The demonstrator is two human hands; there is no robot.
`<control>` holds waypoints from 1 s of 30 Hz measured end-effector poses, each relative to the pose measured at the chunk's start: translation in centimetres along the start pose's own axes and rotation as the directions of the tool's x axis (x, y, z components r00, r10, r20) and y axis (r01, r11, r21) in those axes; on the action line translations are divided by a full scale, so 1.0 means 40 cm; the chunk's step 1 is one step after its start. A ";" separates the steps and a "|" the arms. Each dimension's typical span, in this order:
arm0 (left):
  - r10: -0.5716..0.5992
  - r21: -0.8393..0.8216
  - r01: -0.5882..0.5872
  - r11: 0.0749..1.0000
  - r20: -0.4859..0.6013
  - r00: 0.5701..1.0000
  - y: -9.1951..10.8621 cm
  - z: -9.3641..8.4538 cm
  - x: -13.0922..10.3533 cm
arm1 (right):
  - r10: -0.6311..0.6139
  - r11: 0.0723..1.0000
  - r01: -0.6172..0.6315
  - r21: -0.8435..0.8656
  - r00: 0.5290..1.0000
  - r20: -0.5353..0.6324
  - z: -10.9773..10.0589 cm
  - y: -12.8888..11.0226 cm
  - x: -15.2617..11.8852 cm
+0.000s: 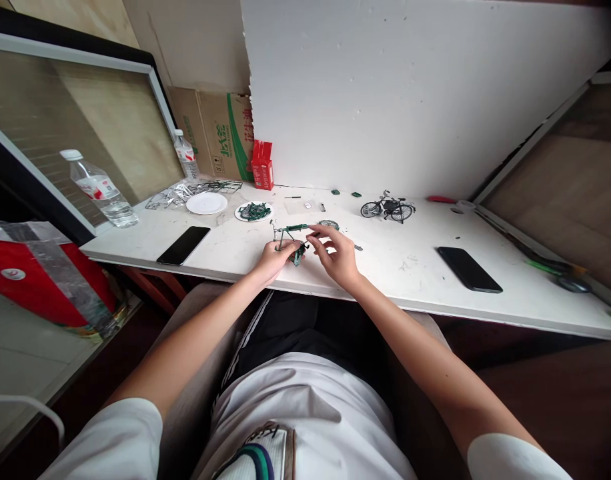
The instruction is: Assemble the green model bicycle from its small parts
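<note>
- Two bare arms, sleeved in white above the elbow, slant inward from the lower corners and bring both hands together above the near edge of the white table [405, 267].
- The left hand [277, 260] pinches the lower part of a green model bicycle frame [296, 228], its thumb pointing right; the frame is held up at the table's front.
- The right hand [339, 259] sits just beside it, wrist bent inward, thumb and index finger brought close around a small dark piece [313, 235], too small to identify.
- A loose wheel [329, 225] shows just beyond the right hand's knuckles.
</note>
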State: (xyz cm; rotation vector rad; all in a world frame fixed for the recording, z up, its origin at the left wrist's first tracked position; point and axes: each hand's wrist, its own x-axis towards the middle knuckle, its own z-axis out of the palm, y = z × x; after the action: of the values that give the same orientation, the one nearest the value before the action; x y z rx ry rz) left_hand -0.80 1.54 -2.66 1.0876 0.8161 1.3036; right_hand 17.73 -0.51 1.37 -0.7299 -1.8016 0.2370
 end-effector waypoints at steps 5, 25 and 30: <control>-0.007 -0.034 0.006 0.999 -0.010 1.000 0.006 0.002 -0.002 | -0.052 0.999 0.052 0.006 0.999 0.015 -0.009 0.004 -0.003; -0.009 0.031 0.008 1.000 0.046 0.999 0.011 0.004 -0.008 | -0.101 0.994 0.095 0.059 0.988 0.115 -0.026 -0.013 0.015; -0.014 0.031 0.012 0.999 0.049 0.999 0.010 0.003 -0.008 | -0.120 0.993 0.120 -0.004 0.991 0.064 -0.021 -0.027 0.020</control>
State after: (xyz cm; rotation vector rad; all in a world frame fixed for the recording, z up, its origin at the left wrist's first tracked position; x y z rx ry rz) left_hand -0.85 1.20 -2.26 1.1326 0.8074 1.2524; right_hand 17.96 -1.05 2.82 -0.6228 -1.9006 0.1755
